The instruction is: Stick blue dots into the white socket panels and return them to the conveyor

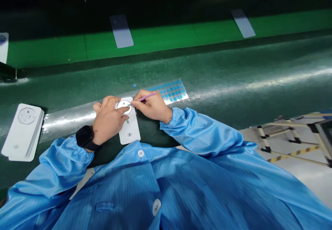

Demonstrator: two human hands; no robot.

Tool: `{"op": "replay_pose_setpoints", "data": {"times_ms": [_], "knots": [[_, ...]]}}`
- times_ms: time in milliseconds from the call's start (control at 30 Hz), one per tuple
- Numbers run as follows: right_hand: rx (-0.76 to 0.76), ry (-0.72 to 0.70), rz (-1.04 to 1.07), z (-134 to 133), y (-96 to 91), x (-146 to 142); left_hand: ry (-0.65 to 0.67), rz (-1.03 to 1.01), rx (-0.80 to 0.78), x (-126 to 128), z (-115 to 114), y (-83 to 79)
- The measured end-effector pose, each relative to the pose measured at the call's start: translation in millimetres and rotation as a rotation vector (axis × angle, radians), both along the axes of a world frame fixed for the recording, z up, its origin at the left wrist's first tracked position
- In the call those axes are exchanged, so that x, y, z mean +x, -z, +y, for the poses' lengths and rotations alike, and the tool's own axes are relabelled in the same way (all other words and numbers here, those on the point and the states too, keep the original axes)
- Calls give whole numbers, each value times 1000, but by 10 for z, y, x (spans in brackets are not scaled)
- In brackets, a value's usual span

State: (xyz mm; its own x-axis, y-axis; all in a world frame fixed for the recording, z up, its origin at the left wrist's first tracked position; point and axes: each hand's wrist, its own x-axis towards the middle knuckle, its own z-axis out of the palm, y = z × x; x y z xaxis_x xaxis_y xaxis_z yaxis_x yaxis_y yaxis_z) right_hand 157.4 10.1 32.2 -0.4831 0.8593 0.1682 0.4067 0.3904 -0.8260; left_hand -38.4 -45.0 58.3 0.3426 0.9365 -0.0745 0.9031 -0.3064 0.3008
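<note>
My right grip (153, 106) pinches a pink stylus (146, 97) at the white disc (121, 103) my half-open left grip (109, 119) presses on a white card (129, 132).

Two hands: the left hand (107, 119) and the right hand (153, 106). One pink-handled pick (146, 97) in the right hand, one white card (130, 131) beneath both, one card stack (22, 133) left of them, one sheet of blue dots (171, 92) beyond them.
</note>
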Motion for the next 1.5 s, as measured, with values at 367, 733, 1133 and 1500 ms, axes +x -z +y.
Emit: {"op": "replay_pose_setpoints", "data": {"times_ms": [367, 733, 1133, 1500], "knots": [[21, -13, -12, 2, -6, -1, -22, 8, -6, 0, -2, 8], [20, -12, -5, 4, -9, -11, -33, 0, -3, -12, -5, 26], [-673, 225, 806, 223, 70, -80, -111, -134, -12, -309, 429, -128], [-776, 142, 855, 236, 33, -136, -645, 79, 355, -1061, 1965, -855]]}}
